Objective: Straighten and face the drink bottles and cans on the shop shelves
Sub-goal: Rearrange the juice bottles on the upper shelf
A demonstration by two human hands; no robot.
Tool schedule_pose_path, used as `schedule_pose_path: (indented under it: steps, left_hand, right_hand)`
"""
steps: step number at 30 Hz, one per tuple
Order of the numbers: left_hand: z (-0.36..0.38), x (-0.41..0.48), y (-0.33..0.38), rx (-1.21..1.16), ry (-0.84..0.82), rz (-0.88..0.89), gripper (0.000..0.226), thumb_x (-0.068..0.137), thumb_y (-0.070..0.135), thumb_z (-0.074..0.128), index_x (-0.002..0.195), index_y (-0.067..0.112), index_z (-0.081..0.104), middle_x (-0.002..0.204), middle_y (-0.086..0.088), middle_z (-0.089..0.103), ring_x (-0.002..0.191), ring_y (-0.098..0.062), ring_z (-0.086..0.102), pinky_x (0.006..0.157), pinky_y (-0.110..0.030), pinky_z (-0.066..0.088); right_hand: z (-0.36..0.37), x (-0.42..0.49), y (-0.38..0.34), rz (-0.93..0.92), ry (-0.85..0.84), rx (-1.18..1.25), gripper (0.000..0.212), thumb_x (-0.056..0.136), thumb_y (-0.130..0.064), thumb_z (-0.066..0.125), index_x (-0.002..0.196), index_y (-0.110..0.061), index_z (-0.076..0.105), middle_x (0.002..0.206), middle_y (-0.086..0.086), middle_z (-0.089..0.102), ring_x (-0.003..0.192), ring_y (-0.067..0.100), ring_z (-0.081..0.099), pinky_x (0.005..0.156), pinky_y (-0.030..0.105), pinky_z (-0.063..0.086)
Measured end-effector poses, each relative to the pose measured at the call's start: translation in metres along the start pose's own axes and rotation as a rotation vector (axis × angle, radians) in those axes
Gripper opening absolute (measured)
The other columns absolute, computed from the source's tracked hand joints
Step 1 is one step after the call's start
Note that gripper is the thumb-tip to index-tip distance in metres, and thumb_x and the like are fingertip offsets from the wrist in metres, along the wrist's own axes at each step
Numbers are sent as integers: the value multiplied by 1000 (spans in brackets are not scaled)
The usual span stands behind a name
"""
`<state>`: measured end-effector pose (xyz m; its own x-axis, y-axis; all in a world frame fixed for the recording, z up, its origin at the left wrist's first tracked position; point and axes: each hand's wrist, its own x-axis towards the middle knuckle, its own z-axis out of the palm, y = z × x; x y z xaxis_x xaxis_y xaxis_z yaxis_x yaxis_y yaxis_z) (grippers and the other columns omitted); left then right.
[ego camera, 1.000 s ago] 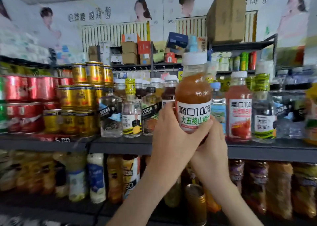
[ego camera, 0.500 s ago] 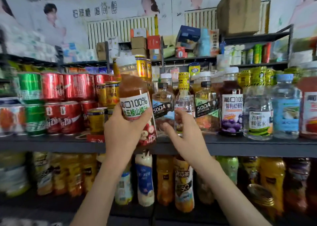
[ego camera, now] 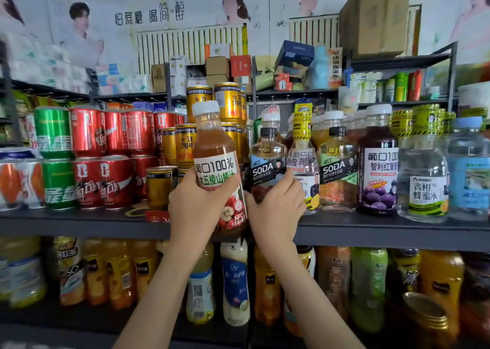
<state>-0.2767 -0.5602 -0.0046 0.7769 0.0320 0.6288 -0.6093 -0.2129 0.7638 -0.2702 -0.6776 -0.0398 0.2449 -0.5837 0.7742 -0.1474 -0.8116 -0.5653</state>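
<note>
My left hand (ego camera: 197, 208) grips an orange-brown juice bottle (ego camera: 216, 160) with a white cap and white label, held tilted slightly in front of the gold cans (ego camera: 185, 147) at the middle shelf's (ego camera: 79, 224) front edge. My right hand (ego camera: 275, 208) curls round the lower part of a clear SODA bottle (ego camera: 267, 163) with a black cap, standing on the shelf right of the juice bottle. Beside it stand a yellow-capped bottle (ego camera: 302, 141), another SODA bottle (ego camera: 335, 168) and a dark grape juice bottle (ego camera: 379, 171).
Red and green cans (ego camera: 87, 157) are stacked two high at the left of the shelf. Clear and blue water bottles (ego camera: 424, 173) stand at the right. The lower shelf holds several orange and yellow drink bottles (ego camera: 119, 271). Cardboard boxes (ego camera: 376, 17) sit on the upper racks.
My left hand carried the juice bottle leftward from among the right-hand bottles to in front of the gold cans. My right hand let go of it and took hold of the SODA bottle.
</note>
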Motion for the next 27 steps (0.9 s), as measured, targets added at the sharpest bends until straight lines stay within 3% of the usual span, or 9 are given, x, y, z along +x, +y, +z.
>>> schedule_pose_path:
  steps: [4,12,17,21,27]
  left_hand:
    - [-5,5,-4,-13,-20,10,32,71,46,75,97,35,60,83,21,62,82,2,62,65,-19,49]
    - [-15,7,-14,-40,-34,4,41,70,48,74,106,31,61,91,16,65,85,-2,63,66,-21,51]
    - [-17,6,-15,-57,-58,9,44,70,48,74,109,31,60,95,16,65,89,-5,64,71,-25,54]
    - [-8,5,-5,-99,-88,10,40,71,44,74,107,32,61,89,18,64,86,-2,63,65,-19,50]
    - [29,7,14,-66,-161,21,39,70,46,75,104,31,63,88,17,66,83,0,64,67,-19,51]
  right_hand:
    - [9,4,-9,56,57,-50,100,58,-49,85,130,6,44,114,21,54,104,39,53,84,48,45]
    - [12,9,-14,116,68,-30,86,59,-36,83,122,7,45,114,21,51,105,39,47,86,45,37]
    - [-10,5,3,-18,82,156,78,56,-22,82,115,12,45,107,23,47,100,36,41,81,28,22]
    - [-45,15,18,-83,71,220,80,60,-23,82,121,11,43,110,21,45,101,27,35,86,34,31]
    - [-93,40,45,-47,59,291,79,68,-22,79,129,6,39,122,20,46,117,34,40,99,44,38]
